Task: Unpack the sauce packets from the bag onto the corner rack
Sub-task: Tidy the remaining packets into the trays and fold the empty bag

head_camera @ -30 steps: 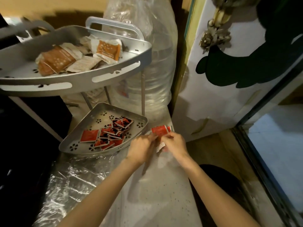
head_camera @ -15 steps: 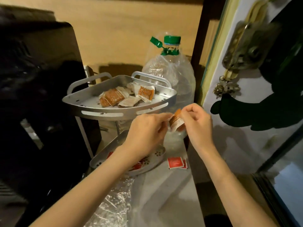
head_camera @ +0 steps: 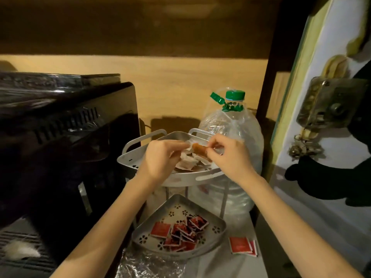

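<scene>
A metal corner rack has an upper tray [head_camera: 128,161] and a lower tray [head_camera: 217,232]. My left hand [head_camera: 162,159] and my right hand [head_camera: 228,155] are over the upper tray, both pinching one orange sauce packet [head_camera: 199,150] between them. White and orange packets [head_camera: 187,164] lie in the upper tray beneath it. Several red packets [head_camera: 180,230] lie in the lower tray. Two red packets [head_camera: 242,245] rest on the counter to the right of the lower tray. No bag is clearly visible.
A large clear water jug [head_camera: 236,137] with a green cap stands right behind the rack. A black appliance [head_camera: 66,153] fills the left. A white door with a brass lock [head_camera: 329,105] stands at right. Crinkled plastic film [head_camera: 144,265] covers the counter in front.
My hands rose from the counter beside the lower tray up to the upper tray, carrying an orange packet. The camera tilted upward. The red packets stayed on the counter.
</scene>
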